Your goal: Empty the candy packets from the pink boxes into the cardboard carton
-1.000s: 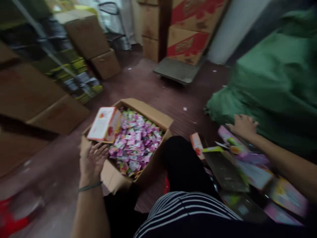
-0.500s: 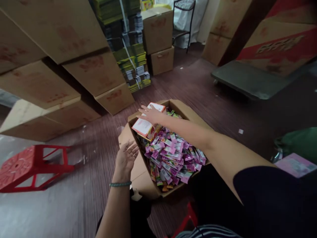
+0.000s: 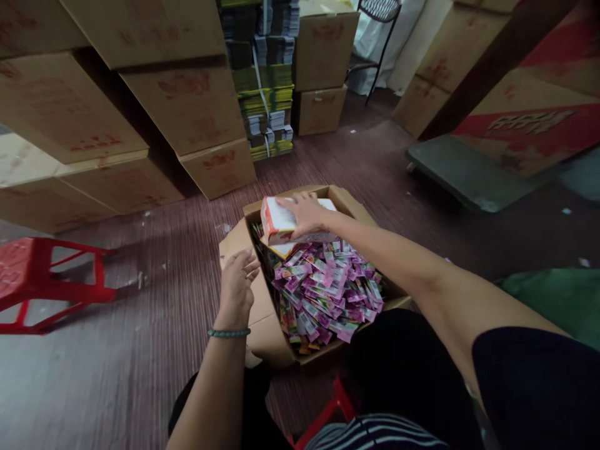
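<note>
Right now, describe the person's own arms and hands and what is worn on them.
No gloves: the left hand and right hand are bare, as are both forearms. A thin green bracelet circles the left wrist. A dark short sleeve covers the right upper arm. No watch shows.

A storeroom or small warehouse. Plain brown cardboard boxes (image 3: 140, 94) with red stamps are stacked high along the left, and more boxes (image 3: 323, 56) stand at the far end. Between them sits a strapped pile of flat printed packaging (image 3: 267, 81). On the right, large red-printed cartons (image 3: 529, 119) stand just beside a low flat trolley (image 3: 459, 172). In the middle of the dark, scuffed floor (image 3: 164, 269), an open carton (image 3: 269, 331) brims with small purple sachets (image 3: 328, 287). A red plastic stool (image 3: 42, 275) stands at the left.
</note>
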### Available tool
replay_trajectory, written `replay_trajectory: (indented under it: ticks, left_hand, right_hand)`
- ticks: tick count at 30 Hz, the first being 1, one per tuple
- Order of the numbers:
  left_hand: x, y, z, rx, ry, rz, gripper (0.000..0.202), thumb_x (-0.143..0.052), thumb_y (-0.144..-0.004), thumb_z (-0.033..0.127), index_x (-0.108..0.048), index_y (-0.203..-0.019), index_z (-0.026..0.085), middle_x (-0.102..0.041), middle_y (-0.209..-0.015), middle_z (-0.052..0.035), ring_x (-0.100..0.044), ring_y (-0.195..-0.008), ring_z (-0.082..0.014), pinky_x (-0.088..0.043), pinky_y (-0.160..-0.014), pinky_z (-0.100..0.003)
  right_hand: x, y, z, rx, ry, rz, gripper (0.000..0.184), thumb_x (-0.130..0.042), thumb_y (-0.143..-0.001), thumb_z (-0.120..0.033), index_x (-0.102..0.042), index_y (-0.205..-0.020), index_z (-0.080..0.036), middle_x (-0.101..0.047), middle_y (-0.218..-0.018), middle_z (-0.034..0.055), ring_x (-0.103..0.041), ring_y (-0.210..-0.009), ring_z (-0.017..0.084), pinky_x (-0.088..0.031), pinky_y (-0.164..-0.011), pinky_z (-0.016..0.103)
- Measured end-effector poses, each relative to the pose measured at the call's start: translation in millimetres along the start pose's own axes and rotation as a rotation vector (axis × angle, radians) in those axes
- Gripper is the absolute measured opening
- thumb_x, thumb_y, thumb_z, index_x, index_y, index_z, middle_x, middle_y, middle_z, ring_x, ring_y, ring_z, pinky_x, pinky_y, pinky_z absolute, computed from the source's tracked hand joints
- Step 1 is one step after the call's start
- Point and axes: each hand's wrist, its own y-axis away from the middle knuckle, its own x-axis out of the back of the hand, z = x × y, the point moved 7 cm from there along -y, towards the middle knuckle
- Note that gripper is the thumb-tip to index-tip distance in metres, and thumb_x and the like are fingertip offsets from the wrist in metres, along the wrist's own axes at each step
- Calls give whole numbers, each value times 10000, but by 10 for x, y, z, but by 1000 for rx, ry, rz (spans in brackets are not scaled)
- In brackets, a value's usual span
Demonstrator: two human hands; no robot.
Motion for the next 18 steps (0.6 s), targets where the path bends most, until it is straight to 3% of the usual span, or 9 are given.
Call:
replay_trajectory:
  ticks: [2,5,7,9,11,14,18]
  left_hand:
    - [-18,6,63,-149,-129,-31,382,-780,-744,364,-652,-1041,161,-652,-922,-53,-636,-807,-154,-470,-706,-239]
    - [-269,127,92,-337,-273,-271,883,-867,-636,520,-542,-1405,232,-625,-1313,-131,-587,-1217,-306,-475,-991,-392]
    - [-509,294,7,-352,-282,-509,1077,-877,-615,552,-409,-1539,260,-536,-1481,-147,-490,-1365,-360,-404,-1118,-469]
    - [-710,501,-113,-292,-204,-705,1086,-864,-639,545,-378,-1566,257,-504,-1531,-137,-470,-1396,-369,-392,-1151,-474]
    - [-821,681,-226,-219,-117,-775,998,-845,-687,497,-409,-1553,261,-521,-1528,-113,-496,-1386,-348,-436,-1129,-430]
    - [-865,837,-393,-148,-127,-730,972,-876,-680,344,-431,-1540,264,-598,-1454,-102,-588,-1298,-317,-530,-1014,-365]
    - [-872,833,-495,-126,-105,-659,908,-873,-593,178,-540,-1437,212,-742,-1195,-88,-724,-962,-270,-592,-806,-332]
  right_hand:
    - [324,328,150,-107,-341,128,1111,-861,-597,-582,-408,-1532,-187,-543,-1399,191,-484,-1270,424,-362,-1087,588]
    - [557,840,138,-122,-1041,269,895,-776,-674,-618,-505,-1403,-175,-648,-1265,129,-601,-1148,327,-453,-1062,517]
    - [464,1122,-12,-118,-1460,269,790,-712,-705,-663,-561,-1290,-153,-684,-1180,129,-643,-1087,301,-506,-1021,482]
    - [245,1339,-193,-159,-1743,242,732,-653,-730,-714,-594,-1202,-157,-710,-1081,125,-665,-1051,302,-542,-977,474]
    - [19,1497,-347,-209,-1908,236,688,-620,-753,-737,-614,-1155,-179,-723,-1004,109,-678,-1031,307,-565,-940,470]
    - [-166,1639,-476,-236,-1998,271,643,-655,-751,-719,-631,-1136,-204,-730,-965,88,-690,-1017,304,-580,-917,452]
    - [-251,1680,-495,-222,-1961,233,701,-651,-727,-790,-646,-1121,-211,-733,-967,91,-694,-1013,298,-579,-913,446]
